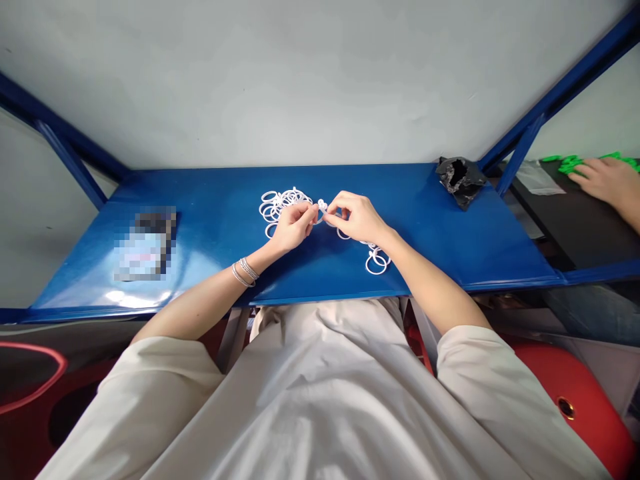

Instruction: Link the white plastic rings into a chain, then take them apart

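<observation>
White plastic rings [274, 207] stand out against the glossy deep blue of the metal counter [210, 227], edged by darker blue frame bars [560, 87]. A crumpled bag [460, 181] is black, the small pieces [570, 163] beyond it bright green, the bracelets [245, 272] silver, the loose shirt [320, 387] cream, the padding [575, 393] red, the wall [300, 80] pale grey

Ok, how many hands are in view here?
3: the person's left hand and right hand among white rings, and a co-worker's hand at far right.
</observation>
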`<state>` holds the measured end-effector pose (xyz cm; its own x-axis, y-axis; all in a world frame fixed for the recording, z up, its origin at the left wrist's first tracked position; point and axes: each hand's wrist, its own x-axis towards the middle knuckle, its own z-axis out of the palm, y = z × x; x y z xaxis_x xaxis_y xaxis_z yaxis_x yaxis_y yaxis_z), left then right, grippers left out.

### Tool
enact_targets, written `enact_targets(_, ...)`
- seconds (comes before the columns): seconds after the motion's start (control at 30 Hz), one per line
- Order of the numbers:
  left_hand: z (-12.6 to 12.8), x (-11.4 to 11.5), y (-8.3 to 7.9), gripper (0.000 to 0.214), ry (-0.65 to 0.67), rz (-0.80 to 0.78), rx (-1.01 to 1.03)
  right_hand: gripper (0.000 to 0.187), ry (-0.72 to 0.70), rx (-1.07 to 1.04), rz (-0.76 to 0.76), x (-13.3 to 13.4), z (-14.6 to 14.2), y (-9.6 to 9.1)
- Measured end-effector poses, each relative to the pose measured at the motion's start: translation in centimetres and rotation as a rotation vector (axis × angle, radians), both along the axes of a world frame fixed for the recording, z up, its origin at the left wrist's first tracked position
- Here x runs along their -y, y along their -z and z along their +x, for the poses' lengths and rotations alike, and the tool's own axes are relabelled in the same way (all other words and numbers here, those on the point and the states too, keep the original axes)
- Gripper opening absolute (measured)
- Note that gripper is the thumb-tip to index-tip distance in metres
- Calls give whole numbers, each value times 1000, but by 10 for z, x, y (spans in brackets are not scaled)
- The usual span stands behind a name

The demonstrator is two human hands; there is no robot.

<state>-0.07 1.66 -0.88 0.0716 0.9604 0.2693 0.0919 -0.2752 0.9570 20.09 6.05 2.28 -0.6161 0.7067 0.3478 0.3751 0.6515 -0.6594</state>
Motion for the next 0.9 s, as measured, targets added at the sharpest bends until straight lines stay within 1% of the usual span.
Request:
enact_targets(0.1, 0, -1, 1, 58, -21, -7, -13, 18, 27, -47, 25, 1, 0, -3)
enact_targets(0.2, -1, -2, 2, 57, -23, -24, -13, 19, 90, -64, 44, -1, 2, -3)
enact_targets(0.37, -1, -1, 2, 51, -13, -52, 12, 18, 218, -17, 58, -7, 4, 1)
enact_targets(0.47, -1, 0, 1, 45, 20, -72, 67, 16, 261, 48, 62, -10, 4, 3)
enact_targets(0.57, 1, 0, 0, 36, 45, -106, 170, 15, 262, 158, 45, -11, 5, 4)
enact_targets(0.67, 2, 0, -1, 28, 78, -107, 240, 14, 207, 278, -7, -11, 6, 5)
enact_targets(0.73, 2, 0, -2, 27, 97, -105, 243, 11, 169, 331, -38, -10, 6, 4)
enact_targets(0.8, 1, 1, -3, 28, 104, -112, 217, 11, 165, 336, -43, -9, 6, 2)
enact_targets(0.9, 0, 3, -3, 25, 106, -115, 183, 23, 171, 292, -44, -7, 6, -2)
